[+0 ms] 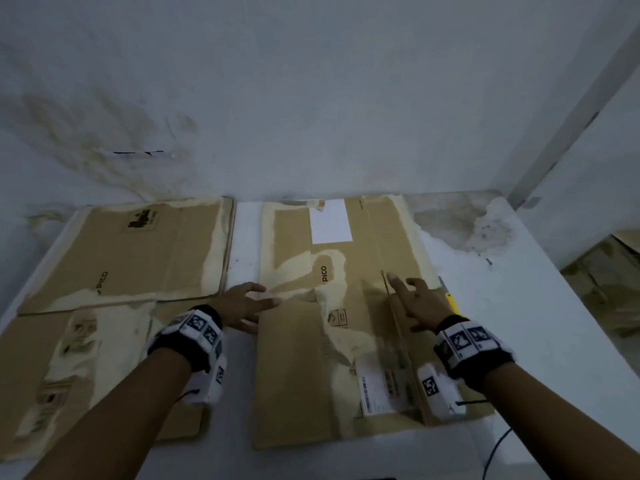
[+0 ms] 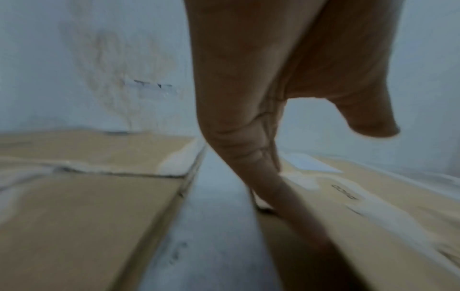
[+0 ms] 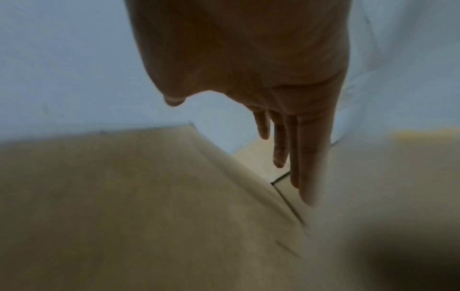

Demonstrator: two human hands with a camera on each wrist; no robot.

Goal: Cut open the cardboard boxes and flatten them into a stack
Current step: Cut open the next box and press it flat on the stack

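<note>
- Bench (image 1: pixel 540 306): white surface set against a stained white wall (image 1: pixel 311 98); it carries all the cardboard and lies under both hands.
- Centre flattened box (image 1: pixel 304 358): brown cardboard marked "PICO", lying flat between the two hands and reaching from under them away to the wall. A white label (image 1: pixel 331 226) sits at its far end, well beyond the fingertips; a printed shipping label (image 1: pixel 379 389) lies near the right wrist.
- Raised flap (image 1: pixel 398 327): a panel of the centre box standing on edge, tilted, directly at the inner side of the right hand.
- Left flattened boxes (image 1: pixel 138 254): brown cardboard lying flat on the bench, outboard of the left hand, parted from the centre box by a strip of bare bench. More flat cardboard (image 1: pixel 69 375) lies beside the left forearm.
- Left hand (image 1: pixel 244 303): grip released, fingers straight and spread, reaching over the left edge of the centre box. In the left wrist view a finger (image 2: pixel 271 189) meets that edge; the picture is blurred.
- Right hand (image 1: pixel 420 304): grip released, fingers extended, grasping nothing. Whether it touches the flap cannot be told.
- Yellow cutter (image 1: pixel 452 301): lies on the bench just outboard of the right hand, partly hidden by it.
</note>
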